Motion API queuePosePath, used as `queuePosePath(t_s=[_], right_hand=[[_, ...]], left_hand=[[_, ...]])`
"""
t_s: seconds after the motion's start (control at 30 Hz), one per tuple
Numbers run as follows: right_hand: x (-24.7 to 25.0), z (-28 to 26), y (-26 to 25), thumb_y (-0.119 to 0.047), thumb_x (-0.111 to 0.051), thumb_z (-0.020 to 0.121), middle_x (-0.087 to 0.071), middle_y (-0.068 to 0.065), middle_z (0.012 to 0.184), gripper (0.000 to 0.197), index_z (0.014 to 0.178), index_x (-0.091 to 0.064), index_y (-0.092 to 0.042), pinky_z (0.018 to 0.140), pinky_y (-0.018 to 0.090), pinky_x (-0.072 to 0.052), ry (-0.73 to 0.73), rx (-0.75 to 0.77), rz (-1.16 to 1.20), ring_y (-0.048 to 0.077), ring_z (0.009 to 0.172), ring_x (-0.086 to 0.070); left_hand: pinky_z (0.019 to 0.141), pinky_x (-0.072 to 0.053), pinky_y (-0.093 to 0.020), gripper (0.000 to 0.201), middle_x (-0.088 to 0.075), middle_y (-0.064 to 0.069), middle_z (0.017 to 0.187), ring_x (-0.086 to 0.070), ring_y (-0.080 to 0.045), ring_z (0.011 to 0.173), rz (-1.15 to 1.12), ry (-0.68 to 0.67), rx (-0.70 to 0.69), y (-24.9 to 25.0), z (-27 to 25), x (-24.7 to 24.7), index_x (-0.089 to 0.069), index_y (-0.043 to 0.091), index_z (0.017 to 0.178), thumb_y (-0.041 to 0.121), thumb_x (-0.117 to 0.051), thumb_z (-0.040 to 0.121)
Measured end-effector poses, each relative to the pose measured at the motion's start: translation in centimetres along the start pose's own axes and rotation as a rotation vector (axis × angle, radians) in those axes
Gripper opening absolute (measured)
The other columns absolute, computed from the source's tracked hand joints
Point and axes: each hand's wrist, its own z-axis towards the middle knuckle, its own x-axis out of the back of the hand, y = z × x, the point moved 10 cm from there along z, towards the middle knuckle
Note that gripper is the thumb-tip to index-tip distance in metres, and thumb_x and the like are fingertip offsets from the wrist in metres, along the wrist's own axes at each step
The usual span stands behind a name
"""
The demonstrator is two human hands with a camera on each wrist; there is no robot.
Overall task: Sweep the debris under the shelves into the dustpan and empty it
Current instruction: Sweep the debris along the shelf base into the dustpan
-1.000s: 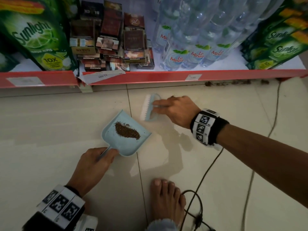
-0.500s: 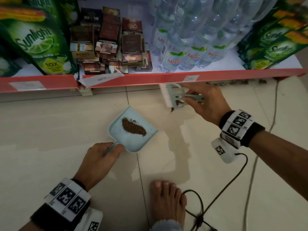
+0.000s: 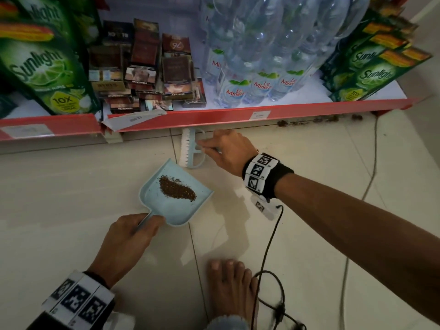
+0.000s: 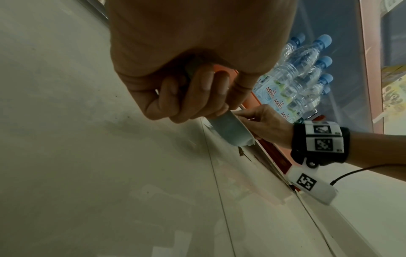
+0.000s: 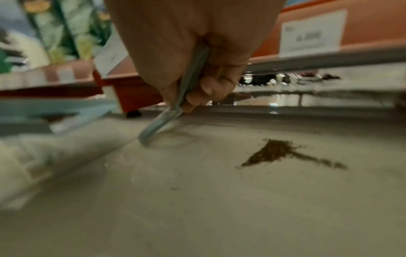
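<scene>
A light-blue dustpan point(image 3: 152, 201) lies flat on the tiled floor with a brown heap of debris point(image 3: 177, 191) in it. My left hand point(image 3: 133, 231) grips its handle; the handle point(image 4: 228, 129) shows below my fingers in the left wrist view. My right hand point(image 3: 226, 148) holds a light-blue hand brush point(image 3: 190, 148) by its handle point(image 5: 175, 107), white bristles down at the red shelf's point(image 3: 214, 115) front edge, just behind the dustpan. Loose brown debris point(image 5: 274, 151) lies on the floor to the right of the brush, and more debris point(image 3: 316, 120) lines the shelf's foot.
The shelf carries water bottles point(image 3: 252, 75), cigarette packs point(image 3: 147, 75) and green Sunlight pouches point(image 3: 42, 67). A bare foot point(image 3: 232, 289) rests on the floor near me. A black cable point(image 3: 269, 263) runs from my right wrist across the tiles.
My right hand came back left and down with the brush, setting it on the floor at the shelf edge just behind the dustpan. The dustpan and left hand stayed put.
</scene>
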Motion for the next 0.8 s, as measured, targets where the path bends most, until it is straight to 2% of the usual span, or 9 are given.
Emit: queuePosePath(t_s=[0.1,0.23,0.33,0.37,0.43,0.5,0.57,0.7,0.8], right_hand=[[-1.0,-0.9,0.6,-0.038,-0.050,0.099,-0.067,0.012,0.101,0.034,0.128,-0.064,-0.027,0.069,0.032,-0.042,-0.161,0.065,-0.097,0.033,0.089,-0.064],[0.8,-3.3,4.6,-0.030,-0.056,0.094,-0.071,0.014,0.110,0.032,0.123,-0.068,-0.025,0.085,0.037,-0.049,-0.207,0.006,-0.149,0.036,0.099,-0.065],[2.0,-5.2,7.8,-0.022,-0.056,0.093,-0.069,0.018,0.104,0.034,0.126,-0.066,-0.020,0.081,0.037,-0.048,-0.245,-0.049,-0.213,0.037,0.095,-0.064],[2.5,-5.4,8.1,-0.019,-0.056,0.095,-0.068,0.019,0.099,0.034,0.127,-0.065,-0.017,0.079,0.038,-0.048,-0.226,-0.045,-0.196,0.037,0.091,-0.063],[4.3,-5.3,7.8,-0.015,-0.056,0.097,-0.068,0.020,0.092,0.030,0.124,-0.067,-0.011,0.076,0.038,-0.048,-0.080,-0.015,-0.127,0.038,0.085,-0.063],[5.7,-4.7,6.9,-0.013,-0.059,0.095,-0.071,0.019,0.099,0.026,0.118,-0.070,-0.006,0.083,0.037,-0.049,0.097,0.014,-0.084,0.037,0.091,-0.066],[5.6,-3.6,6.1,-0.013,-0.059,0.094,-0.072,0.017,0.109,0.023,0.111,-0.071,-0.004,0.091,0.041,-0.051,0.189,0.000,-0.055,0.035,0.103,-0.065],[3.7,-1.0,5.8,-0.020,-0.055,0.094,-0.069,0.011,0.118,0.027,0.116,-0.070,-0.015,0.093,0.041,-0.049,0.168,-0.127,-0.059,0.034,0.110,-0.061],[2.9,-0.6,6.4,-0.022,-0.051,0.096,-0.071,0.011,0.109,0.026,0.108,-0.072,-0.014,0.088,0.037,-0.051,0.074,-0.148,-0.159,0.033,0.103,-0.063]], left_hand=[[0.054,-0.029,-0.029,0.047,-0.038,0.007,0.045,-0.032,-0.007,0.043,-0.010,0.019,0.007,-0.6,0.2,0.6,-0.043,0.019,0.053,0.039,-0.058,0.093],[0.054,-0.029,-0.028,0.046,-0.039,0.008,0.044,-0.033,-0.007,0.042,-0.018,0.027,0.027,-1.1,0.7,0.5,-0.045,0.021,0.053,0.039,-0.058,0.092],[0.053,-0.029,-0.027,0.046,-0.039,0.009,0.044,-0.033,-0.006,0.041,-0.017,0.026,0.034,-0.9,1.2,0.2,-0.044,0.021,0.052,0.039,-0.059,0.092],[0.053,-0.029,-0.027,0.046,-0.039,0.009,0.044,-0.033,-0.006,0.041,-0.017,0.020,0.029,-0.7,1.3,0.0,-0.044,0.021,0.052,0.040,-0.060,0.091],[0.053,-0.029,-0.027,0.044,-0.038,0.009,0.044,-0.032,-0.007,0.041,-0.032,0.005,0.019,-0.3,1.5,-0.3,-0.044,0.020,0.053,0.047,-0.059,0.085],[0.054,-0.029,-0.028,0.043,-0.037,0.010,0.044,-0.032,-0.007,0.042,-0.049,-0.013,0.008,0.1,1.7,-0.6,-0.043,0.020,0.053,0.046,-0.058,0.083],[0.055,-0.029,-0.029,0.043,-0.036,0.010,0.045,-0.032,-0.007,0.043,-0.051,-0.033,-0.004,0.6,1.8,-0.9,-0.043,0.020,0.054,0.046,-0.059,0.084],[0.054,-0.029,-0.028,0.045,-0.035,0.010,0.045,-0.032,-0.007,0.044,-0.052,-0.064,-0.008,1.0,2.1,-1.3,-0.043,0.020,0.054,0.060,-0.052,0.073],[0.054,-0.029,-0.028,0.045,-0.036,0.010,0.045,-0.032,-0.006,0.044,-0.049,-0.077,-0.010,0.9,2.4,-1.4,-0.043,0.021,0.054,0.062,-0.051,0.071]])
